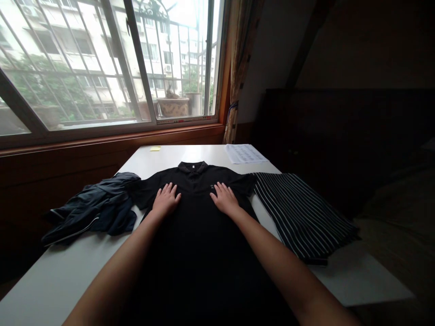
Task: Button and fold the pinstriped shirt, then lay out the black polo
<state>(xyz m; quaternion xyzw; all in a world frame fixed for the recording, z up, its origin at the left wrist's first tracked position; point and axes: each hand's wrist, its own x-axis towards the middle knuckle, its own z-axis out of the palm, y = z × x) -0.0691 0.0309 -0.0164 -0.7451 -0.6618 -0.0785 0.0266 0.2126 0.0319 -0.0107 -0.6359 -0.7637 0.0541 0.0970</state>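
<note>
A black polo shirt point(195, 217) lies spread out face up on the white table, its collar at the far side and both short sleeves stretched sideways. My left hand point(166, 199) rests flat on the left chest of the shirt, fingers apart. On the opposite chest, beside a small light logo, my right hand point(224, 198) also lies flat with spread fingers. Neither hand grips the cloth. The left sleeve reaches a crumpled dark garment with white piping point(98, 210). Against the right sleeve lies a folded black garment with white stripes point(299, 213). The shirt's lower part is dark and hard to make out.
The white table point(81, 267) stands below a barred window point(102, 68). Printed sheets point(246, 154) lie at its far right corner and a yellow sticky note point(155, 148) at the far left. A tied curtain point(233, 113) hangs beyond. The right side of the room is dark.
</note>
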